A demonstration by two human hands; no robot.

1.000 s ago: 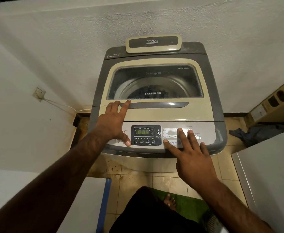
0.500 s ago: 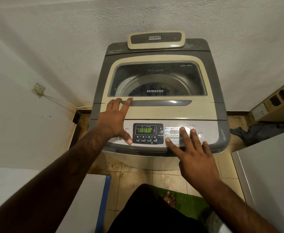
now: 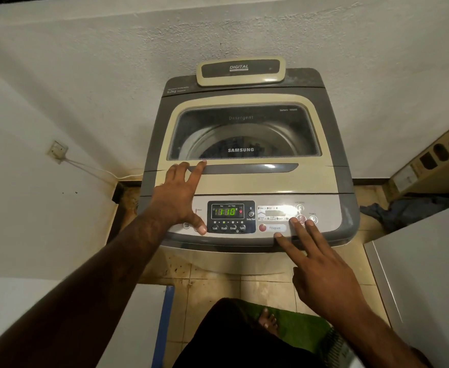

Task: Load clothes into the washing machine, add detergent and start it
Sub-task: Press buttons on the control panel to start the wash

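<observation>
Tiled floor (image 3: 268, 285); beige-grey washing machine (image 3: 247, 181), lid shut, display (image 3: 227, 211) lit.

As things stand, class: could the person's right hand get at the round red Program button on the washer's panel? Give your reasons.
Probably yes. The right hand already rests its fingertips on the control panel, and the Program button lies uncovered just left of them. The left hand sits further left, clear of that path.

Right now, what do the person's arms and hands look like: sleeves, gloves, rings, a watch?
Both forearms are bare as far as the view reaches, with no sleeves showing. The left hand and right hand wear no gloves. No ring, watch or wristband is visible on either. No cables or markings show on them.
</observation>
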